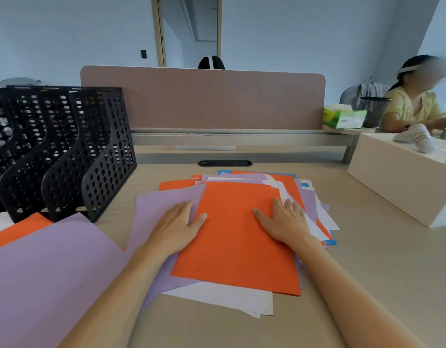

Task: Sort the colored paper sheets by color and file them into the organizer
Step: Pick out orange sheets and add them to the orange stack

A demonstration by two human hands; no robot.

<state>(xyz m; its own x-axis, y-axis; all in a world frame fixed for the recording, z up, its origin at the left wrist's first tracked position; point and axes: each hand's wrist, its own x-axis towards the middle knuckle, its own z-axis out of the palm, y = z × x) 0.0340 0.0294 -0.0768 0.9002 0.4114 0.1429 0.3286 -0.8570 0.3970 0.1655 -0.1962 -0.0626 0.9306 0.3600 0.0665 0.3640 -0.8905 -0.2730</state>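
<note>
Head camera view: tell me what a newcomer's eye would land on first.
The bright orange sheet topping the messy pile at mid-desk grabs the eye, with the left hand and right hand lying flat on its two sides. Next comes the black perforated organizer at the far left, with a large lilac sheet lying before it.
</note>
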